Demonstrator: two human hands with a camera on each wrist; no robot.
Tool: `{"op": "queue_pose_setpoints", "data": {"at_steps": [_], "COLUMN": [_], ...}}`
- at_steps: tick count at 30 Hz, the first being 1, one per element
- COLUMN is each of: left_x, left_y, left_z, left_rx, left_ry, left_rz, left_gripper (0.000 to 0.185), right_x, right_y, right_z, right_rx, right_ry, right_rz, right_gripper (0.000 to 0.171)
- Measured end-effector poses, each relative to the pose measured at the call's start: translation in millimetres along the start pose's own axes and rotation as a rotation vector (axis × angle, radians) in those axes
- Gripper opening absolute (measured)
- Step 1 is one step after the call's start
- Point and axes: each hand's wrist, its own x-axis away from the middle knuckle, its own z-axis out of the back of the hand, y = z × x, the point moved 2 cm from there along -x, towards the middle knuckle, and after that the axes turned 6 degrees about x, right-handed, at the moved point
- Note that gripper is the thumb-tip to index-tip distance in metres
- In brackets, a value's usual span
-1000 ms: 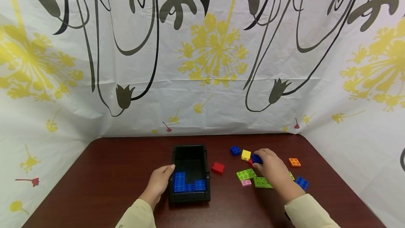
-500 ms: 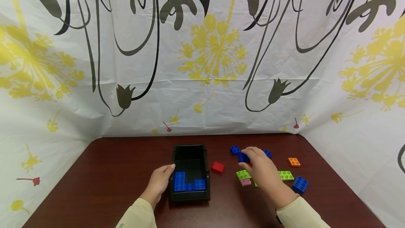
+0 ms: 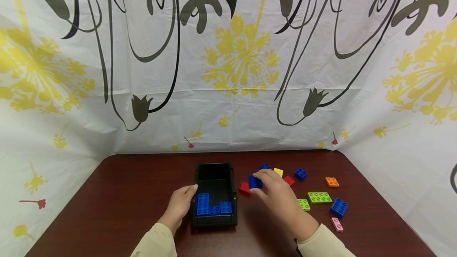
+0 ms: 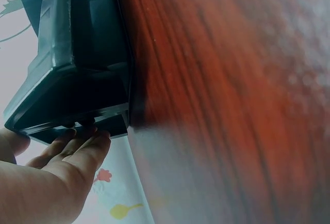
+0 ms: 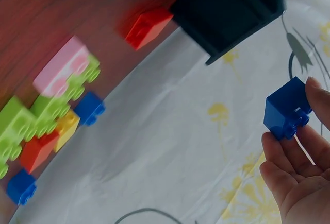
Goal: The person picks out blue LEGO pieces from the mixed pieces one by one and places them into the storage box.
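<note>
The left hand rests with relaxed fingers against the left wall of the black bin, which already contains three blue bricks. The right hand pinches a blue brick above the surface, just right of the bin. By this judgement, sorting is partway: further blue bricks lie loose.

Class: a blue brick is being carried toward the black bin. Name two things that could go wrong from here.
1. The right hand pinches the blue brick only by its fingertips above the table; it could slip.
2. The black bin is steadied only by the left hand against one side; a bump might shift it toward the red brick.
</note>
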Motion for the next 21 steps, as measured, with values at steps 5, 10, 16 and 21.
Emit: {"op": "queue_pose_setpoints", "data": {"at_steps": [5, 10, 16, 21], "left_x": [0.1, 0.2, 0.4, 0.6], "left_y": [0.4, 0.8, 0.6, 0.6], "left_z": [-0.2, -0.3, 0.2, 0.0], "left_rx": [0.001, -0.019, -0.014, -0.009], "left_ry": [-0.001, -0.004, -0.003, 0.000], "left_rz": [0.006, -0.003, 0.000, -0.002], "left_gripper": [0.056, 0.058, 0.057, 0.058], "right_x": [0.7, -0.2, -3.7, -7.1], "right_y": [-11.6, -21.4, -32.4, -39.6], "right_z": [-5.9, -12.3, -20.7, -27.7], "right_rx": [-0.029, -0.033, -0.029, -0.037], "right_ry": [-0.034, -0.064, -0.077, -0.121], "right_rz": [-0.004, 0.065, 0.191, 0.205], "right_gripper": [0.037, 0.039, 0.042, 0.038]}}
